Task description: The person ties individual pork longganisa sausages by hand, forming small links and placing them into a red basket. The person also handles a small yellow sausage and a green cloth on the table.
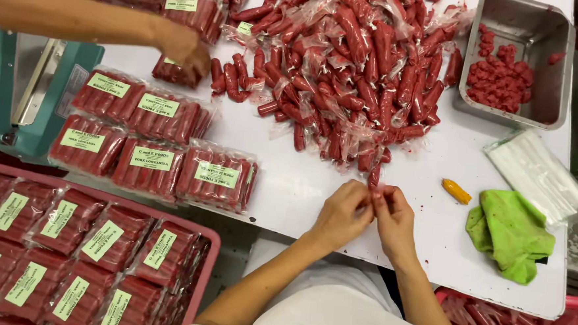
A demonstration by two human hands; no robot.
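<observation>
At the near edge of the white table (314, 177), a single red sausage (374, 178) in clear wrap is pinched between the person's two hands, at the six o'clock tip of the big sausage pile (353, 67). The left hand (344, 211) and right hand (393, 217) are drawn together, fingertips meeting on the wrap at the sausage's lower end; both are closed on it.

The pile of loose wrapped sausages spreads from the hands toward twelve o'clock. At two o'clock from the hands stands a metal tray (557, 71) with lumps of red meat (501, 78) in it. At three o'clock, near the right hand, lies a small orange object (455, 190), and just beyond it a crumpled green cloth (509, 233). Above the cloth, a stack of clear bags (536, 172) rests near the table's edge.

At nine to ten o'clock lie labelled sealed packs of sausages (151, 149) in rows. At eleven o'clock another person's hand (186, 48) reaches onto a pack. A teal sealing machine (22, 96) stands at the far nine o'clock edge. At eight o'clock, below the table, a pink crate (208, 257) holds more labelled packs.
</observation>
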